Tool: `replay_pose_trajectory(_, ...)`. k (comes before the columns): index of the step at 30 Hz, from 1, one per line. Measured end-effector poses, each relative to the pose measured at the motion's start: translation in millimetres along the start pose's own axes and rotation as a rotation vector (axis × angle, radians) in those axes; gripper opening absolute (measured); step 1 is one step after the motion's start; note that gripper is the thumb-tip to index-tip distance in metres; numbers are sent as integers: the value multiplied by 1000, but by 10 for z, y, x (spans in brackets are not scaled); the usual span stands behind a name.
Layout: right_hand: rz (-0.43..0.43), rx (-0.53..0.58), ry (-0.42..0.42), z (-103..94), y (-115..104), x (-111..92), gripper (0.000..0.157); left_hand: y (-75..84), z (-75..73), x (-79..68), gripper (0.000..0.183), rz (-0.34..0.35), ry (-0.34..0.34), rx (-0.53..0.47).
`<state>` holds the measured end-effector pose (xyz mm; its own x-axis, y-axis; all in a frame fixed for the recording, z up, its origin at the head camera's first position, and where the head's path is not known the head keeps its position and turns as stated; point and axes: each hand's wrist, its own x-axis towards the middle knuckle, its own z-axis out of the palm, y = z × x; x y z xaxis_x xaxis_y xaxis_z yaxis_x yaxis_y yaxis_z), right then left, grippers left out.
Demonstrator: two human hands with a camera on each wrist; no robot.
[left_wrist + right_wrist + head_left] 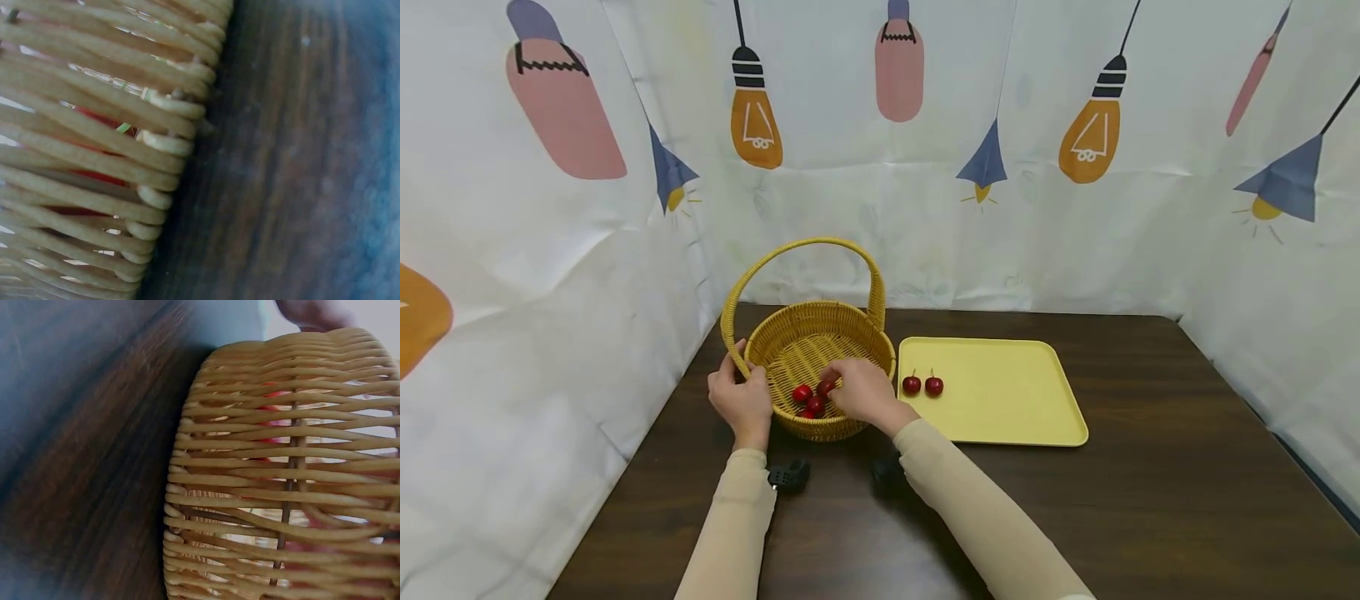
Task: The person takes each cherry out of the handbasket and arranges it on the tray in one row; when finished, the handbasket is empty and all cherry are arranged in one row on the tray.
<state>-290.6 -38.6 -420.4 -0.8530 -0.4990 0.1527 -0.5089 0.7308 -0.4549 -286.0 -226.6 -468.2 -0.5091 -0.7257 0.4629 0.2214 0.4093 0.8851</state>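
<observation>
A: What's on the dark worktop (1150, 500)?

B: A yellow tray (1000, 408) at three o'clock of a wicker basket (808, 346). The left hand (741, 400) grips its rim; the right hand (865, 390) pinches one cherry (826, 387) inside.

A: Risks?

B: A loose pinch could drop it.

Dark wooden table (1150, 500) enclosed at rear, left and right edges by white cloth backdrop (865, 208) printed with orange bulbs, pink lamps and blue shades, creased, under even, soft lighting.
</observation>
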Motion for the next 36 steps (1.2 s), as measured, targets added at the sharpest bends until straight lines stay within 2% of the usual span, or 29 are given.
replay_pose_trajectory(3,63,-13,-51,-5,-20,60,29,11,11,2,39,4,4,-6)
replay_pose_trajectory(7,82,-55,-111,4,-34,117,39,22,3,-10,38,-1,0,-9)
replay_pose_trajectory(11,27,-95,-174,13,-36,157,46,21,-13,-17,38,-6,-7,-6)
replay_pose_trajectory(16,-69,-95,-233,28,-17,205,43,31,-26,-24,38,-13,-2,-4)
replay_pose_trajectory(22,-94,-79,-247,28,0,225,37,58,-23,-26,38,-3,-4,2)
replay_pose_trajectory(36,53,-59,-298,13,-42,182,29,60,-14,-36,35,25,-1,-5)
